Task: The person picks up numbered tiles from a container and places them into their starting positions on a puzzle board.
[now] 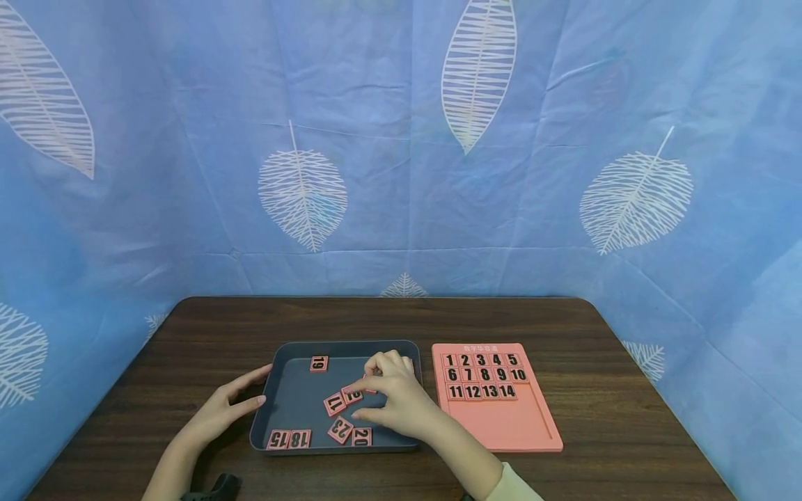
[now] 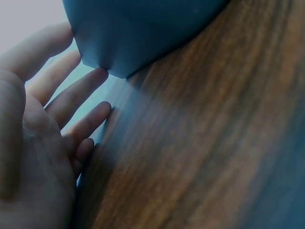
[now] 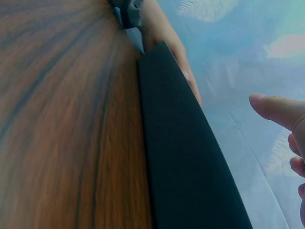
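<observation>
A dark grey tray point(image 1: 301, 403) holds several pink tiles with black numbers, among them a tile marked 19 point(image 1: 319, 364), one marked 23 point(image 1: 340, 430) and one marked 15 point(image 1: 278, 439). My left hand point(image 1: 219, 410) touches the tray's left rim, its fingers fairly straight; the left wrist view shows fingertips point(image 2: 100, 74) against the tray's outside. Over the tray's right half is my right hand point(image 1: 397, 396), thumb and index finger apart. Its index fingertip lies at a partly covered tile point(image 1: 353, 395); whether it touches is unclear. Beneath this hand another tile is mostly hidden.
Right of the tray lies a pink number board point(image 1: 526, 424) with tiles 1 to 14 in rows at its upper part. Both rest on a dark wooden table point(image 1: 601, 390). A blue curtain point(image 1: 376, 195) with white leaf prints hangs behind.
</observation>
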### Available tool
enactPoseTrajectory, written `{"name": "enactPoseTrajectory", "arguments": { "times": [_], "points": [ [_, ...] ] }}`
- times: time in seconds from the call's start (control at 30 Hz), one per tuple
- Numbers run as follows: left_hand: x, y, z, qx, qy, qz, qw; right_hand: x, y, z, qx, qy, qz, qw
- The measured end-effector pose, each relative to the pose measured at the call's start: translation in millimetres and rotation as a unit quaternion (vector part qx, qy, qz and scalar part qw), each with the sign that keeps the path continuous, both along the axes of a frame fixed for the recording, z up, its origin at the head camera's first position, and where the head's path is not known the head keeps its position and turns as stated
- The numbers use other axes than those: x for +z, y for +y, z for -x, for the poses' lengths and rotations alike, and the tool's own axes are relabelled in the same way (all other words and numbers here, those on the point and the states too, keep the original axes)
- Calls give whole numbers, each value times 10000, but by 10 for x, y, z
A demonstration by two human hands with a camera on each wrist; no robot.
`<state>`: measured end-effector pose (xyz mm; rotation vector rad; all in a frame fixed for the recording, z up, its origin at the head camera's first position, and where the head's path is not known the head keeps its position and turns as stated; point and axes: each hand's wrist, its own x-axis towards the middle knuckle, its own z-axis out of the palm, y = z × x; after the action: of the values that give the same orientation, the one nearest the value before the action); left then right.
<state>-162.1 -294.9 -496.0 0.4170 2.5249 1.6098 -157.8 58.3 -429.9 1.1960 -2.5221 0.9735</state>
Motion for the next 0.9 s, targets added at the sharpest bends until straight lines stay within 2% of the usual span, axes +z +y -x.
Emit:
{"name": "enactPoseTrajectory", "arguments": {
  "times": [0.27,0.47,0.63,0.9],
  "points": [
    [1,1,4,8,-16,-78,10000,-79,-427,71,676,292,-544,9958],
    [-11,-9,-3,-66,73,-21,9999,-202,-717,126,953,409,-1092,9886],
    [-17,-17,-4,-110,188,41,9998,-223,-923,138,1027,395,-1554,9817],
    [-10,-7,3,-72,207,102,9997,-231,-1127,164,905,201,-2203,9710]
  ]
}}
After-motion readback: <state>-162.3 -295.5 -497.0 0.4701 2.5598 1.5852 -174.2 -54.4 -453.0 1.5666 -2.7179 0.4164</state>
